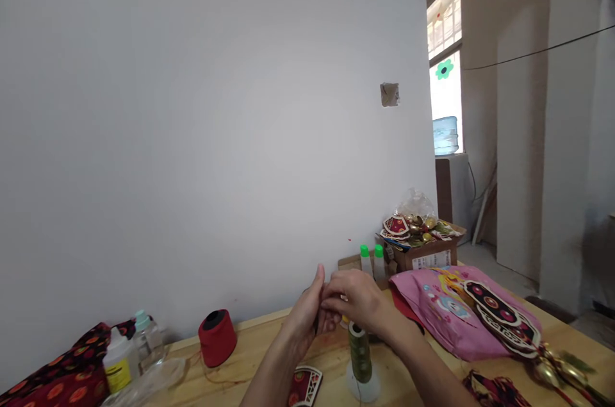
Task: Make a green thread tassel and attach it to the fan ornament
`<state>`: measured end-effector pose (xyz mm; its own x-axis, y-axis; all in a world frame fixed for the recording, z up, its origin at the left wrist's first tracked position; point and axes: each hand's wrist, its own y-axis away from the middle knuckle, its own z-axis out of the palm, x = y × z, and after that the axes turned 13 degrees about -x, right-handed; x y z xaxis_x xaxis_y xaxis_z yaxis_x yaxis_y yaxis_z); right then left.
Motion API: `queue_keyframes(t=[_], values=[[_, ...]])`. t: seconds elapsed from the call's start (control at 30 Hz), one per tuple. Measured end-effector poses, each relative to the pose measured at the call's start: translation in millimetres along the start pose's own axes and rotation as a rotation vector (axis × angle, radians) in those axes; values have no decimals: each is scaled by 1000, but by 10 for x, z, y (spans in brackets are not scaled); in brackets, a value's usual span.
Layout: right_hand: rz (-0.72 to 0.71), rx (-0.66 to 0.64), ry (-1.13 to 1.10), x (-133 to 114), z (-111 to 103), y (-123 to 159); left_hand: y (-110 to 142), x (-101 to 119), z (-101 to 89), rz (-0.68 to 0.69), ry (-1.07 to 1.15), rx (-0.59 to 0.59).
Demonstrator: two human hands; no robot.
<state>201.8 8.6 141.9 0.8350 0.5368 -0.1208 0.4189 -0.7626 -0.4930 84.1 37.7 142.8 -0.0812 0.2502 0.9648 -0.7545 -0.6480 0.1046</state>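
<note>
My left hand (pixel 306 311) is raised over the table with its thumb up and its fingers curled in. Against it, my right hand (pixel 358 297) bends its fingers into a pinch at the left fingers. Whatever lies between them is hidden or too small to make out. Just below my right hand stands a spool of olive-green thread (pixel 360 356) on a white base. A dark red fan-shaped piece with a pale cut-out border (pixel 306 386) lies under my left forearm, partly covered by it.
A cone of red thread (pixel 218 340), a glue bottle (pixel 119 359) and patterned dark cloth (pixel 81 365) are at left. On the right are a pink bag (pixel 444 314) with ornaments (pixel 500 311) on it, a full cardboard box (pixel 423 256) and two green-capped bottles (pixel 379 263). A wall (pixel 216 138) rises behind.
</note>
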Motion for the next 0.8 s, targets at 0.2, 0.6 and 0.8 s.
queue_keyframes(t=[0.2, 0.6, 0.8], values=[[-79, -23, -23, -183, -724, -224, 215, 594, 201, 151, -98, -120], [-327, 191, 123, -976, -1549, -282, 1089, 1361, 552, 343, -369, -154], [-142, -68, 63, -948, -475, 461, 1112, 192, 405, -12, 94, -159]])
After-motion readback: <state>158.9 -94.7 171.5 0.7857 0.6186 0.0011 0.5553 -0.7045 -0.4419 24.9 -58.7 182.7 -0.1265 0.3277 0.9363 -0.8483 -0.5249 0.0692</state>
